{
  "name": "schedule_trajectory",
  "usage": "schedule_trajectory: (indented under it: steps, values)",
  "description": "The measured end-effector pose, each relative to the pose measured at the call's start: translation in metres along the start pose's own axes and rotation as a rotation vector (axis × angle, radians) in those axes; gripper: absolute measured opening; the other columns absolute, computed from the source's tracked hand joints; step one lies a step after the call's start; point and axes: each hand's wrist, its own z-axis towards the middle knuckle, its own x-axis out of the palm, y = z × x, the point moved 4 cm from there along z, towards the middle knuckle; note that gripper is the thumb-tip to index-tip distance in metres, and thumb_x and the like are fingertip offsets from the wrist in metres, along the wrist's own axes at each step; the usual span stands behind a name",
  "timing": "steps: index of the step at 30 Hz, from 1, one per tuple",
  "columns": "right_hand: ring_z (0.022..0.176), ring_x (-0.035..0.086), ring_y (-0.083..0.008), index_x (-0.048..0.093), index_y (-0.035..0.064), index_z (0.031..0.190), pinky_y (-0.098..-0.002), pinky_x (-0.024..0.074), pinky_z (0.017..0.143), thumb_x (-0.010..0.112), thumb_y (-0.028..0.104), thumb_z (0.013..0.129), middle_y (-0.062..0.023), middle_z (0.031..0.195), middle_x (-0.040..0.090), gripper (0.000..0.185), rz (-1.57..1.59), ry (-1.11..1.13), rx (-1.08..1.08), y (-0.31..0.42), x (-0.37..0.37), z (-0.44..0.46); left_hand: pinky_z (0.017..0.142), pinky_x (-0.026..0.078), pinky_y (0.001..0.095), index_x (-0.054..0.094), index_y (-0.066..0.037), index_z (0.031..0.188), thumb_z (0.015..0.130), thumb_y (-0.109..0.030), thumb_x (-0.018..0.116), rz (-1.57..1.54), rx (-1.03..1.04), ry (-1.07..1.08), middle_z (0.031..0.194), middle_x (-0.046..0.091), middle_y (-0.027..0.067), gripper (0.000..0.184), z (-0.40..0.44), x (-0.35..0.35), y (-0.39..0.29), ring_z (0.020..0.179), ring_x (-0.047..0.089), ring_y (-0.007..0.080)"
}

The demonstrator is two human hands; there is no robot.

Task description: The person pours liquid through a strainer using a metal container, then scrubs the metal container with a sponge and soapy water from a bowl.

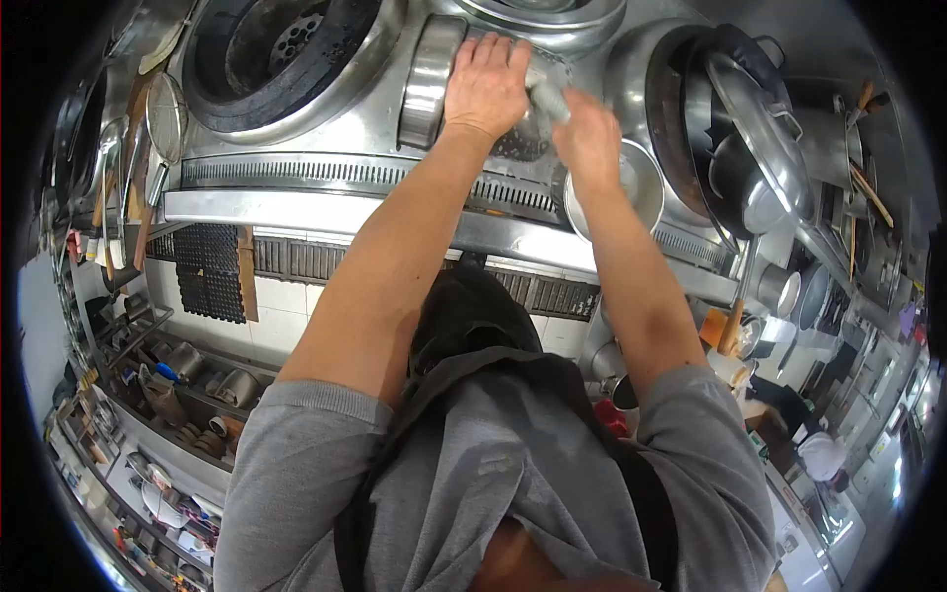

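A shiny stainless steel pan (426,87) rests on the stovetop between the burners, partly covered by my hands. My left hand (486,87) lies flat against it, with fingers stretched out toward the back. Close beside it, my right hand (589,143) is smeared by motion and closed around a pale grey-green cloth or pad (549,101). The cloth touches or hovers just over the wet metal surface right of my left hand; I cannot tell which. Below the hands, a dark wet patch (520,146) shows. A round metal pot (641,189) stands under my right wrist.
A large wok burner (286,59) is at the left, and another burner ring (681,109) is at the right with pans and a steel lid (760,128) piled on it. A strainer (166,118) hangs at the left. A slotted drain (365,176) runs along the front.
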Motion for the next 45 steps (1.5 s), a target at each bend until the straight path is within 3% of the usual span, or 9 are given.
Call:
schedule_trajectory:
  steps: [17,26,29,33,34,36,40,41,45]
  values:
    - [0.090,0.062,-0.0402,0.064,0.0045,0.094,-0.0478,0.0499,0.079,0.065,0.010,0.073,-0.0200,0.094,0.065,0.021,-0.059,-0.057,0.083,-0.008,-0.001,0.039,0.104,0.036,0.0425,0.060,-0.006,0.112,0.079,-0.011,0.053,-0.032,0.015,-0.025,0.112,0.066,0.0119,0.034,0.001,0.001,-0.003,0.115,0.057,0.0270]
    - [0.090,0.062,-0.0399,0.064,0.0032,0.095,-0.0465,0.0489,0.079,0.068,0.009,0.072,-0.0201,0.096,0.065,0.024,0.113,-0.059,0.148,-0.031,0.001,-0.089,0.102,0.035,0.0419,0.058,-0.007,0.115,0.084,-0.025,0.058,0.016,0.034,0.015,0.117,0.064,0.0104,0.035,0.001,0.000,-0.004,0.116,0.056,0.0253]
    - [0.087,0.064,-0.0390,0.066,0.0025,0.099,-0.0446,0.0502,0.078,0.071,0.011,0.073,-0.0211,0.094,0.066,0.028,0.153,-0.253,0.282,-0.043,-0.029,-0.106,0.103,0.034,0.0426,0.058,-0.006,0.114,0.086,-0.037,0.060,-0.011,0.039,0.052,0.117,0.063,0.0113,0.042,0.004,-0.014,-0.011,0.117,0.054,0.0262]
    - [0.073,0.069,-0.0346,0.059,-0.0087,0.118,-0.0436,0.0516,0.070,0.074,0.023,0.078,-0.0272,0.076,0.066,0.054,0.340,-0.146,0.648,-0.072,-0.008,-0.164,0.103,0.032,0.0480,0.057,-0.006,0.118,0.085,-0.051,0.057,0.060,0.114,0.080,0.121,0.060,0.0116,0.055,0.002,-0.012,-0.012,0.119,0.051,0.0275]
    - [0.070,0.068,-0.0335,0.059,-0.0032,0.120,-0.0427,0.0527,0.069,0.072,0.024,0.080,-0.0242,0.078,0.068,0.050,0.187,-0.115,0.646,-0.055,-0.019,-0.182,0.105,0.031,0.0496,0.058,-0.007,0.120,0.085,-0.053,0.055,0.041,0.116,0.126,0.122,0.059,0.0132,0.058,0.002,-0.013,-0.011,0.119,0.051,0.0293]
    - [0.093,0.067,-0.0361,0.063,0.0077,0.120,-0.0437,0.0513,0.081,0.067,0.030,0.082,-0.0250,0.098,0.067,0.044,0.362,0.027,0.963,-0.051,-0.013,-0.233,0.107,0.029,0.0530,0.058,-0.009,0.124,0.084,-0.058,0.055,0.030,0.108,0.164,0.125,0.058,0.0149,0.063,-0.001,-0.013,-0.009,0.121,0.049,0.0319]
    - [0.092,0.064,-0.0390,0.063,0.0055,0.112,-0.0478,0.0501,0.084,0.060,0.045,0.086,-0.0229,0.093,0.067,0.047,0.196,-0.089,1.124,-0.014,-0.036,-0.347,0.100,0.038,0.0524,0.060,-0.007,0.122,0.085,-0.067,0.050,0.180,0.225,0.208,0.123,0.060,0.0154,0.071,0.003,-0.001,-0.008,0.115,0.054,0.0335]
    - [0.092,0.064,-0.0391,0.065,0.0053,0.105,-0.0481,0.0502,0.084,0.058,0.046,0.087,-0.0220,0.091,0.067,0.045,0.158,-0.099,1.148,-0.014,-0.031,-0.379,0.098,0.039,0.0523,0.061,-0.007,0.121,0.085,-0.068,0.049,0.198,0.327,-0.120,0.121,0.061,0.0146,0.071,-0.004,0.053,0.019,0.113,0.055,0.0334]
    - [0.091,0.065,-0.0384,0.064,0.0039,0.098,-0.0466,0.0516,0.083,0.065,0.018,0.074,-0.0217,0.089,0.068,0.028,0.077,-0.209,1.333,0.023,-0.036,-0.478,0.091,0.046,0.0446,0.061,-0.010,0.121,0.089,-0.065,0.045,0.225,0.189,0.265,0.113,0.066,0.0113,0.066,0.018,-0.019,-0.009,0.104,0.062,0.0294]
